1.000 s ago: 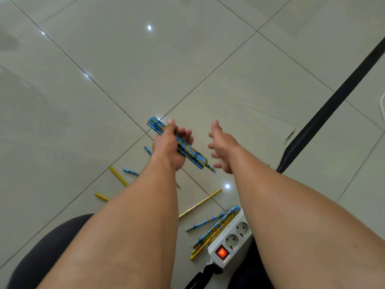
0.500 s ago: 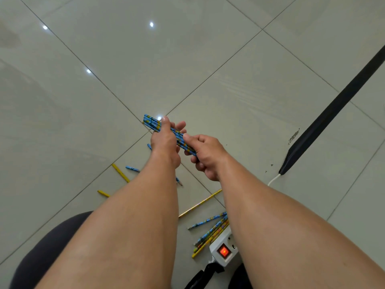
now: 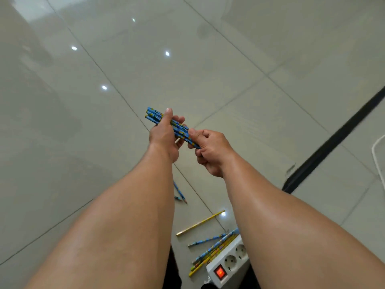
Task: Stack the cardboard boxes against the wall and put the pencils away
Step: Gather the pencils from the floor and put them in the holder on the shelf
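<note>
The left hand gripped a bundle of pencils, thumb pressed along the top and fingers curled underneath. The right hand pinched the near end of the same bundle between thumb and bent fingers, so both hands held it in the air above the floor. The pencils were slim, straight sticks with a glossy blue wrap printed in small yellow and green patches. Their blunt far ends stuck out past the left thumb, roughly flush with one another.

The floor was large, pale, polished tile, smooth enough to mirror ceiling lights as bright dots, and split by thin dark grout lines. More pencils lay loose on it between the forearms: a pair of short blue pencils with their tips close together, a long yellow pencil lying alone, one blue patterned pencil, and a cluster of blue and yellow pencils lying close along the side of a power strip.

The power strip was a white plastic block with round recessed sockets and a glowing red rocker switch. A flat, matte black strip ran diagonally across the tiles at right, beside a thin white cord
</note>
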